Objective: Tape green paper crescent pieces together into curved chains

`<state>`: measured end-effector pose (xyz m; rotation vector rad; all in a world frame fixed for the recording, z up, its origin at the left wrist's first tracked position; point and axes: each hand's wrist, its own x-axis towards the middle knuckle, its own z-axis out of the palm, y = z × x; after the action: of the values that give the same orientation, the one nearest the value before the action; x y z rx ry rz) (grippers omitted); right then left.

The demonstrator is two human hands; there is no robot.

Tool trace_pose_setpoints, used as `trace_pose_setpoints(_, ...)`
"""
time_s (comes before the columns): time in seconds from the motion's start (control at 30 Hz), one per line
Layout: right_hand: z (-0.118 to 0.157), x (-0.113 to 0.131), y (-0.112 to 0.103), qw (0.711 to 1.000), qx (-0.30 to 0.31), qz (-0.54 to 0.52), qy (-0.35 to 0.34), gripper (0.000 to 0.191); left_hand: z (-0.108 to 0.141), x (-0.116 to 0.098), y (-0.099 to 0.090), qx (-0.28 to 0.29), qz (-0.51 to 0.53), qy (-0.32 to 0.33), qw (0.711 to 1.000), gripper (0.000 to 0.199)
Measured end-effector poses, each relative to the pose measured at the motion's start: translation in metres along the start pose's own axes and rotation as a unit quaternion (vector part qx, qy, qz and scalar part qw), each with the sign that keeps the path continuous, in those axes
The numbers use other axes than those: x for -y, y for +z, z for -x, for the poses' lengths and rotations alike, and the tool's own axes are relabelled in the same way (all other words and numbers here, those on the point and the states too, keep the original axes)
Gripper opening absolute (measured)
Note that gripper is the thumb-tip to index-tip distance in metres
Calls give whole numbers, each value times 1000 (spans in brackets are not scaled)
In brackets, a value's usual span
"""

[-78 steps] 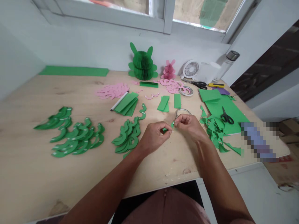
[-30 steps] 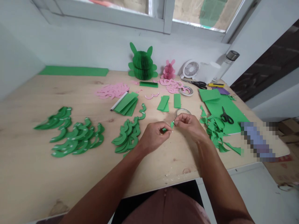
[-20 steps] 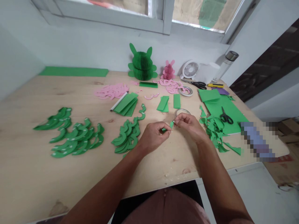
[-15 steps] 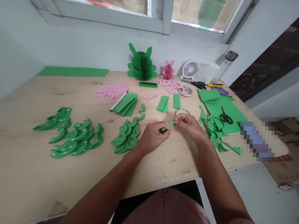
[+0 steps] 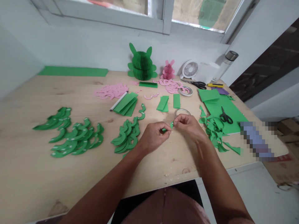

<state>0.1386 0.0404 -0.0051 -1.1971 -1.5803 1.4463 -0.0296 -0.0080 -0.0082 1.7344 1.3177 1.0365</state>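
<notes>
My left hand (image 5: 153,137) and my right hand (image 5: 189,127) are close together above the wooden table (image 5: 35,177). The right fingertips pinch a small green paper piece (image 5: 172,125). A green paper bit (image 5: 164,129) shows at the left fingertips, partly hidden; I cannot tell whether it is the same piece. Just behind my right hand lies a clear tape roll (image 5: 182,112). Left of my left hand lies a pile of curved green paper pieces (image 5: 127,137), and a larger pile (image 5: 77,137) lies farther left.
Green offcuts (image 5: 215,132) and scissors (image 5: 226,116) on a green sheet (image 5: 230,113) lie right of my hands. Pink curved pieces (image 5: 111,91), green strips (image 5: 125,104), a green paper bunny (image 5: 141,63), a pink paper bunny (image 5: 167,71) and a small fan (image 5: 190,69) stand farther back.
Both hands stay almost where they were, pinching the same green paper. The whole view has drifted very slightly.
</notes>
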Motion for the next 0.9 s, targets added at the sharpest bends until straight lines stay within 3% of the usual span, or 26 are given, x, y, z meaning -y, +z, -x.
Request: trace_pose_setpoints(0.9,1,5,5,1000,3,-9,-18,11,0,2,0,4,4,-2,1000,11)
